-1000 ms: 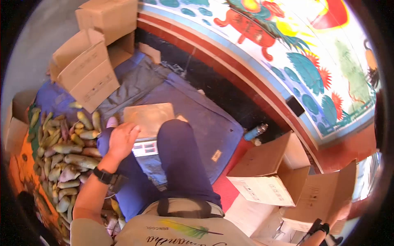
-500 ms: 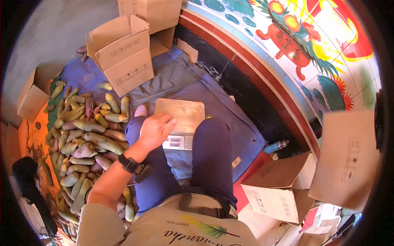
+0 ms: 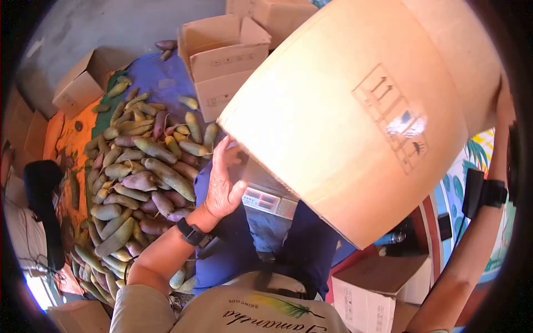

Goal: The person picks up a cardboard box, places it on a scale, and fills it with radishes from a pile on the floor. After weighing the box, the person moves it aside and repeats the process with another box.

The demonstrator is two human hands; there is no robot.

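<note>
A large cardboard box fills the upper right, tilted over the scale between my knees. My right hand is at the box's far right side, mostly in shadow at the view's edge, its fingers not distinguishable. My left hand is raised by the box's lower left corner, fingers apart, holding nothing. The box hides most of the scale's metal plate; part of its display panel shows. To the left of my left hand lies a big heap of green and purple root vegetables.
An open carton stands behind the heap, with another box beyond it. A smaller carton is at the left. An open box sits at lower right. A blue cylinder lies near the wall.
The large box has come in from the right, over the scale. My right arm is now in view. My left hand has moved off the scale and opened upward. The view has turned.
</note>
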